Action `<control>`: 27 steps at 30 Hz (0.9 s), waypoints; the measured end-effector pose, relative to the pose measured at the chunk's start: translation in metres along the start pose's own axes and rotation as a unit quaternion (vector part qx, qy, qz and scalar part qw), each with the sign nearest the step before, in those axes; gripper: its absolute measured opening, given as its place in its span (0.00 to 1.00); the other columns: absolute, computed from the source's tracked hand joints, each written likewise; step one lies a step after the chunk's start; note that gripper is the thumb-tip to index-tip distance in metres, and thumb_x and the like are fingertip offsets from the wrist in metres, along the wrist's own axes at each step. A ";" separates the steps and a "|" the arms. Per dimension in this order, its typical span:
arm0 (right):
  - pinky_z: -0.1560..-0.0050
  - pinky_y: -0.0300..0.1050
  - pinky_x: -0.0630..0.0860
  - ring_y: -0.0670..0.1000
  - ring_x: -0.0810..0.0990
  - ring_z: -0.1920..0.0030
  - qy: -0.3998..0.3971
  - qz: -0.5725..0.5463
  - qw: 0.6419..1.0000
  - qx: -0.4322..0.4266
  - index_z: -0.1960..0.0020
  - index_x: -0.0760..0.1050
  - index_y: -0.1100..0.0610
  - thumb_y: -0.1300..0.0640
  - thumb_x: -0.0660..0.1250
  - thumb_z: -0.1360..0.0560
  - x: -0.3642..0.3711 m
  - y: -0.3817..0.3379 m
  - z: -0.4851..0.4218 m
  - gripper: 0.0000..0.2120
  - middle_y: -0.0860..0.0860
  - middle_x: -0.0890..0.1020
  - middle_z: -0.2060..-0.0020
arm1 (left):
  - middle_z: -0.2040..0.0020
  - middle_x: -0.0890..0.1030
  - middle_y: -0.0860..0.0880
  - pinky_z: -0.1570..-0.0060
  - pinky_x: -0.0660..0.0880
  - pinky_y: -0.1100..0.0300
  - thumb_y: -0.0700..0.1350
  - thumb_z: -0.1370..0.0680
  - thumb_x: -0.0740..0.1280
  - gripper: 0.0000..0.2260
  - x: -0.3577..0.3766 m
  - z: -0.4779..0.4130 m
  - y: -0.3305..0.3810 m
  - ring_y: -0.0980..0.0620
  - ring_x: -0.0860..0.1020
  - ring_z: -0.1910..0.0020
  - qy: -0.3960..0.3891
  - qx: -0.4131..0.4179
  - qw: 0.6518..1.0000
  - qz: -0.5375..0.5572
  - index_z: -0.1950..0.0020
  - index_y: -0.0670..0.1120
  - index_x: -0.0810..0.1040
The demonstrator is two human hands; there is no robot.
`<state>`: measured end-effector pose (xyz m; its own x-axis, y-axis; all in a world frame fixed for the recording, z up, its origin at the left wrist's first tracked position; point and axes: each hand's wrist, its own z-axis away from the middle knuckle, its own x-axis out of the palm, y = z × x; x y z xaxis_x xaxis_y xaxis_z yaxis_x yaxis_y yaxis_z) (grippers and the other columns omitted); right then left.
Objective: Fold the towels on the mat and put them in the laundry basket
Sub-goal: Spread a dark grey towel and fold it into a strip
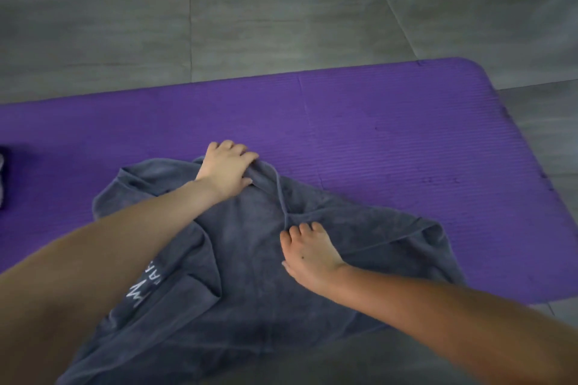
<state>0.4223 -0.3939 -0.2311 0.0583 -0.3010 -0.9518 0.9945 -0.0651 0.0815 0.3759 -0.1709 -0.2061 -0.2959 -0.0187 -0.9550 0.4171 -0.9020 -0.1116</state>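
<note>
The dark grey terry towel (250,275), rumpled on the near side of the purple foam mat (406,134), looks soft, limp and light, so it is best taken at the hem, where the left hand (226,169) grips the far edge and the right hand (308,255) pinches a fold.

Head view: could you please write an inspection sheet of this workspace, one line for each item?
Surface: purple mat, lying flat.
Job's things: one grey towel, crumpled, partly on the mat; basket not seen.
Clutter: dark thing at the mat's left edge, cut off, unclear.
Grippers: left hand grips the towel's far fold; right hand pinches a middle fold with its fingers.
Cables: nothing seen.
Surroundings: grey tiled floor.
</note>
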 end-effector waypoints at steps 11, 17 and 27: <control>0.46 0.44 0.73 0.54 0.78 0.44 0.038 -0.244 0.941 0.229 0.43 0.79 0.49 0.54 0.65 0.29 -0.044 0.084 0.013 0.15 0.50 0.81 0.47 | 0.48 0.81 0.54 0.49 0.69 0.57 0.55 0.27 0.68 0.12 -0.003 -0.008 -0.034 0.51 0.77 0.45 -0.131 -0.117 0.977 0.123 0.45 0.54 0.80; 0.48 0.44 0.71 0.52 0.78 0.46 0.100 -0.291 0.897 0.318 0.45 0.80 0.49 0.57 0.66 0.28 -0.077 0.163 0.026 0.13 0.47 0.81 0.47 | 0.56 0.82 0.53 0.56 0.71 0.60 0.57 0.27 0.69 0.11 -0.036 -0.015 -0.054 0.52 0.78 0.54 -0.073 -0.091 0.964 0.241 0.53 0.52 0.82; 0.51 0.46 0.72 0.57 0.77 0.46 0.167 -0.185 0.900 0.359 0.46 0.80 0.53 0.61 0.62 0.26 -0.101 0.219 0.000 0.12 0.52 0.81 0.46 | 0.57 0.79 0.47 0.55 0.70 0.58 0.50 0.27 0.71 0.09 -0.029 0.000 -0.096 0.45 0.76 0.51 -0.041 -0.121 0.978 0.167 0.55 0.44 0.81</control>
<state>0.6338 -0.3776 -0.1176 -0.1228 0.1627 -0.9790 0.6469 -0.7350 -0.2033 0.3448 -0.0840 -0.1679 -0.1727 -0.3384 -0.9250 0.6900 -0.7118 0.1315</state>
